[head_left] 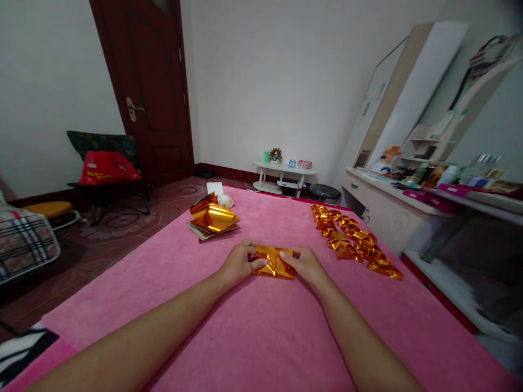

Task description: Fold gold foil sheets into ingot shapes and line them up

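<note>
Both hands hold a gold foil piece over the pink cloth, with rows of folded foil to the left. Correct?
Not quite: the head view shows the rows of folded foil to the right. The left hand and right hand do hold the foil piece.

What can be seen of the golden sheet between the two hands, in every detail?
The golden sheet looks like thin, shiny metallic foil, orange-gold with bright reflections. It appears folded into a roughly rectangular shape, wider than deep, with creases near its middle. The left hand holds its left end, the right hand its right end. It is low over the pink cloth; whether it touches it is unclear.
</note>
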The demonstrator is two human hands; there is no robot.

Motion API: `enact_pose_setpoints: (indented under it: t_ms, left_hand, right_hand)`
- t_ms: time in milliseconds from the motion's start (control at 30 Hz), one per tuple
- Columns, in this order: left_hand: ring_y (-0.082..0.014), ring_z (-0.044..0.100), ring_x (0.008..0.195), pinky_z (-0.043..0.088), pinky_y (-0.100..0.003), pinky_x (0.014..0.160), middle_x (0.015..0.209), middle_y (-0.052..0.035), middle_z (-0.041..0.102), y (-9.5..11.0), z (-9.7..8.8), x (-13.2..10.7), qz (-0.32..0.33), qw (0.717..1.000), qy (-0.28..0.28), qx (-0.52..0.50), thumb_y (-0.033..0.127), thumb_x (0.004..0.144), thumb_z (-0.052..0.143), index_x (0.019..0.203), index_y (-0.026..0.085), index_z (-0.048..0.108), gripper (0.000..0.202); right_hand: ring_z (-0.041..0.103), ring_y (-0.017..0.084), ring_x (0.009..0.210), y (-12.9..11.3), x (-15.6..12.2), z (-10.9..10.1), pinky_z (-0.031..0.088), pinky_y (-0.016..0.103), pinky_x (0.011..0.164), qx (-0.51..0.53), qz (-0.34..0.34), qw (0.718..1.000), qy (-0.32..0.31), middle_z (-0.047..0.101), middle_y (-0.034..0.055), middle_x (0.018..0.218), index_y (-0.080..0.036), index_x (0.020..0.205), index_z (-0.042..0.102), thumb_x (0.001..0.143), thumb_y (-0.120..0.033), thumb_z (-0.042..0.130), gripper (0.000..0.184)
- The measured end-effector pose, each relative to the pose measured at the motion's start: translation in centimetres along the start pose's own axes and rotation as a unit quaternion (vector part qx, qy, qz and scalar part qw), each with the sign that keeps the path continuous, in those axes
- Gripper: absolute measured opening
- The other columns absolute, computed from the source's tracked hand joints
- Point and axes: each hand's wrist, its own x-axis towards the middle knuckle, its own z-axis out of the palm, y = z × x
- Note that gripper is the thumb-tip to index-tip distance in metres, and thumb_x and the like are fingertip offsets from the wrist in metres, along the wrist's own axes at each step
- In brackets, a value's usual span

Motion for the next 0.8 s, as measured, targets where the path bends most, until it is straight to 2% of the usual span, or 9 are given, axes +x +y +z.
enact_pose_setpoints:
  t_ms: [133,267,400,500,600,700,800]
  left_hand:
    - [-0.0218,0.057,0.098,0.045,-0.028,0.08,0.103,-0.0085,0.063,-0.1,-0.2,0.2,0.005,1.0,0.019,-0.005,0.031,0.075,0.067,0.086,0.019,0.075,0.018]
    - [-0.0199,0.061,0.087,0.046,-0.029,0.08,0.093,-0.0074,0.068,-0.1,-0.2,0.3,0.013,0.997,0.014,-0.081,0.03,0.076,0.066,0.085,0.016,0.075,0.019]
    - [-0.0181,0.061,0.073,0.047,-0.027,0.069,0.082,-0.007,0.069,-0.3,0.1,0.4,-0.029,0.981,0.034,-0.19,0.033,0.069,0.073,0.085,0.011,0.072,0.027]
    - [-0.0175,0.062,0.068,0.048,-0.028,0.067,0.079,-0.007,0.069,-0.4,0.3,0.5,-0.061,0.951,0.025,-0.301,0.034,0.065,0.076,0.087,0.01,0.07,0.033]
    - [-0.0176,0.062,0.067,0.048,-0.029,0.069,0.075,-0.0061,0.069,-0.1,0.2,0.6,-0.069,0.936,0.039,-0.342,0.035,0.061,0.079,0.082,0.01,0.07,0.034]
    - [-0.0172,0.061,0.066,0.048,-0.029,0.068,0.074,-0.0052,0.068,0.3,0.0,0.5,-0.069,0.934,0.038,-0.348,0.036,0.058,0.08,0.081,0.011,0.069,0.036]
    - [-0.0143,0.057,0.061,0.044,-0.024,0.061,0.068,-0.0033,0.066,0.3,-0.1,0.5,-0.07,0.947,0.054,-0.308,0.043,0.065,0.074,0.073,0.011,0.069,0.033]
  right_hand:
    - [0.057,0.014,0.054,-0.6,-0.2,0.7,0.041,0.024,0.049,0.146,0.035,0.989,0.0,0.065,0.0016,0.063,-0.015,0.074,0.063,0.058,-0.044,0.075,0.035]
    - [0.049,0.009,0.042,-0.9,-0.4,1.0,0.029,0.018,0.036,0.2,0.099,0.975,0.004,0.064,0.0,0.064,-0.016,0.086,0.062,0.057,-0.042,0.077,0.042]
    - [0.048,0.007,0.043,-1.1,-0.6,1.1,0.03,0.017,0.036,0.224,0.083,0.971,0.008,0.064,-0.0016,0.067,-0.017,0.092,0.062,0.059,-0.042,0.076,0.044]
    - [0.041,0.007,0.038,-1.2,-0.9,1.4,0.028,0.019,0.035,0.193,0.055,0.98,0.017,0.056,-0.0041,0.055,-0.016,0.081,0.063,0.067,-0.05,0.069,0.037]
    - [0.034,0.007,0.037,-1.0,-1.2,1.7,0.023,0.021,0.035,0.135,0.026,0.99,0.026,0.046,-0.0055,0.046,-0.016,0.059,0.057,0.072,-0.057,0.06,0.043]
    - [0.032,0.008,0.041,-0.5,-1.2,1.9,0.021,0.022,0.038,0.078,0.006,0.996,0.041,0.041,-0.0054,0.045,-0.017,0.053,0.053,0.074,-0.057,0.058,0.046]
    - [0.033,0.009,0.045,-0.1,-1.1,1.9,0.022,0.022,0.042,0.05,-0.021,0.997,0.063,0.039,-0.005,0.047,-0.017,0.053,0.053,0.075,-0.055,0.058,0.044]
